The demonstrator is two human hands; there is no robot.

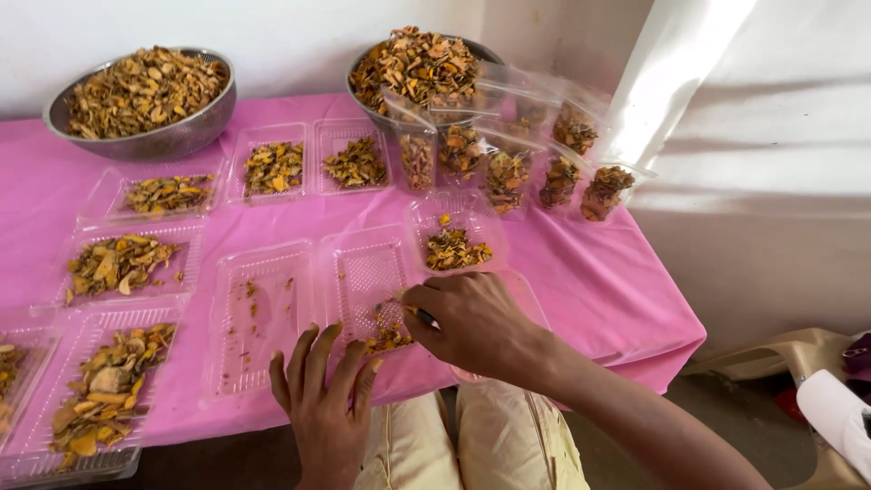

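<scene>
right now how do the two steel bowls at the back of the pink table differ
The left steel bowl stands in full view, filled about level with dried yellow-brown slices. The right steel bowl is heaped higher and partly hidden behind clear plastic bags holding the same slices. Both are round metal bowls by the wall.

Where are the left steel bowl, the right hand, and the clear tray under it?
round steel bowl [172, 141], head view, front wall
right hand [472, 322], head view, back of hand
clear plastic tray [367, 272], head view, bare floor

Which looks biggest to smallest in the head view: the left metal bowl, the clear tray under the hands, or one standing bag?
1. left metal bowl
2. clear tray, though its nearness to the camera may flatter it
3. standing bag
</scene>
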